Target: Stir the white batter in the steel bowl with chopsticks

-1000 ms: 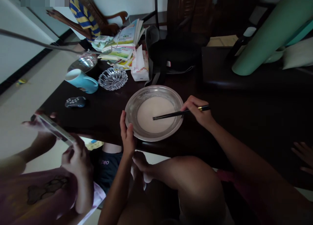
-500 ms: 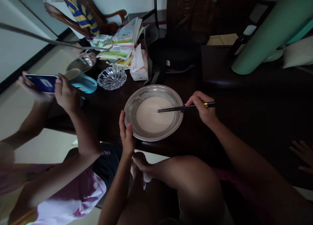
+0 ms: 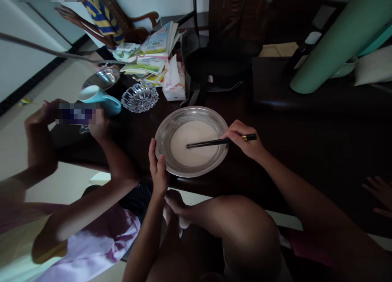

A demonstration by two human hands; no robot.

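A metal bowl (image 3: 162,130) stands on the dark table, holding a pale, creamy liquid (image 3: 199,155). My left hand (image 3: 158,171) grips the bowl's near left rim, thumb over the edge and fingers along the outside. Above the right rim, my right hand (image 3: 245,139) is closed round a pair of black chopsticks (image 3: 211,142) with gold bands. Their tips reach into the liquid, a little left of the bowl's middle.
Left of the bowl are a glass dish (image 3: 140,97), a blue mug (image 3: 105,103) and another metal bowl (image 3: 105,78). Behind stand a tissue box (image 3: 174,86) and piled books (image 3: 157,43). A person's hands (image 3: 99,124) hold a phone at left. Another hand (image 3: 379,192) rests at far right.
My right hand and the chopsticks have moved left, carrying the tips across the liquid. My left hand and the bowl stay nearly still. The neighbour's phone has shifted right and down.
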